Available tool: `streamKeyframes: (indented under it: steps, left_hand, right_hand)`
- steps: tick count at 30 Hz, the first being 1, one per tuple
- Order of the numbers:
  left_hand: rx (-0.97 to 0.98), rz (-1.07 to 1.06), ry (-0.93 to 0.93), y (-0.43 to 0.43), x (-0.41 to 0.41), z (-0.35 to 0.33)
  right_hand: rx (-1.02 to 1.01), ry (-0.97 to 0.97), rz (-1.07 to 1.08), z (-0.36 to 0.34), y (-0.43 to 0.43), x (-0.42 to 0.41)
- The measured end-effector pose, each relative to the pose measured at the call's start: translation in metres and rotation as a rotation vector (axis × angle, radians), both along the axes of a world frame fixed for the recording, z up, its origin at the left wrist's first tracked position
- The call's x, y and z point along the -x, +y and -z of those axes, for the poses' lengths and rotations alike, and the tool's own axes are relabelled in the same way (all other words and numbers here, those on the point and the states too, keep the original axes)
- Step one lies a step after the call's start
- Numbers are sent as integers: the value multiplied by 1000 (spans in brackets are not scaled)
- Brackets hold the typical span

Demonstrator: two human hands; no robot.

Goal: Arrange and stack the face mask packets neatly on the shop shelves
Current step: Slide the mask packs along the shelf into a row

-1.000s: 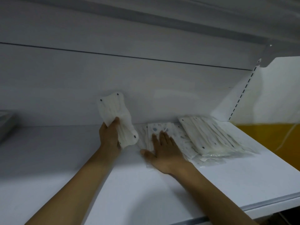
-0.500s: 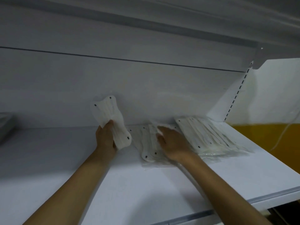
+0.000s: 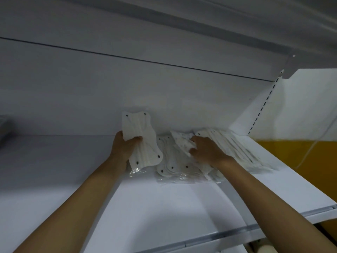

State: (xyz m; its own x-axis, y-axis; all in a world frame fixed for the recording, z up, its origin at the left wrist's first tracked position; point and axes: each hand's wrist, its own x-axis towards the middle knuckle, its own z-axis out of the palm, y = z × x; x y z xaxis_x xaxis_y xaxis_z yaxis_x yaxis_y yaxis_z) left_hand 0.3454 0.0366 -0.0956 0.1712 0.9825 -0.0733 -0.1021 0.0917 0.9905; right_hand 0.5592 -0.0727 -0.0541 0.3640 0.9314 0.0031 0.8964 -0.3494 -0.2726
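Note:
My left hand (image 3: pixel 124 147) grips a white face mask packet (image 3: pixel 141 141) and holds it upright near the back wall of the white shelf (image 3: pixel 164 207). To its right a flat pile of mask packets (image 3: pixel 171 161) lies on the shelf. My right hand (image 3: pixel 206 150) pinches a patterned mask packet (image 3: pixel 183 144) and lifts its near end off that pile. A longer stack of packets (image 3: pixel 235 148) lies further right, partly hidden by my right wrist.
The shelf's back panel (image 3: pixel 127 88) rises behind the packets, and an upper shelf (image 3: pixel 200 24) hangs overhead. A slotted upright (image 3: pixel 262 106) stands at the right end. Beyond it is a yellow surface (image 3: pixel 300 152). A grey object (image 3: pixel 5 130) sits at the far left.
My right hand went from lying flat on the pile to curling round a patterned packet and raising it. My left hand kept its packet upright and turned it a little.

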Motion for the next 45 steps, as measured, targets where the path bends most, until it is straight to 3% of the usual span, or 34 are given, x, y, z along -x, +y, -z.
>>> streamKeyframes:
  steps: [4,7,10,11,14,21,24,28,31,36,45]
  left_hand:
    - [-154,4,200,0,2,2]
    - [-387,-41,413,-10,1,2]
    - [-698,-106,804,-15,-1,6]
    - [-790,-94,858,-15,-2,9]
    - [-893,101,840,-26,-10,9]
    - [-921,658,1002,-48,-21,19]
    - [-962,661,1030,-44,-19,19]
    - [-1017,645,1013,-42,-19,15]
    - [-1085,633,1059,-42,-20,13]
    - [-1140,648,1112,-43,-25,15]
    - [-1135,684,1038,-43,-26,16]
  right_hand:
    - [-187,136,93,-8,1,-23]
    - [-271,32,37,-9,-8,-28]
    - [-154,-123,-87,-7,-14,-23]
    - [-68,-158,-119,-7,-16,-19]
    - [113,-224,-148,-6,-19,-8]
    - [105,-155,-121,-5,-9,-16]
    - [56,-170,-121,-2,-5,-22]
    - [-67,20,-22,-7,-1,-35]
    - [-47,116,13,-10,-3,-35]
    - [97,-10,-79,-1,-7,-18]
    - [-74,-127,-82,7,-6,-28]
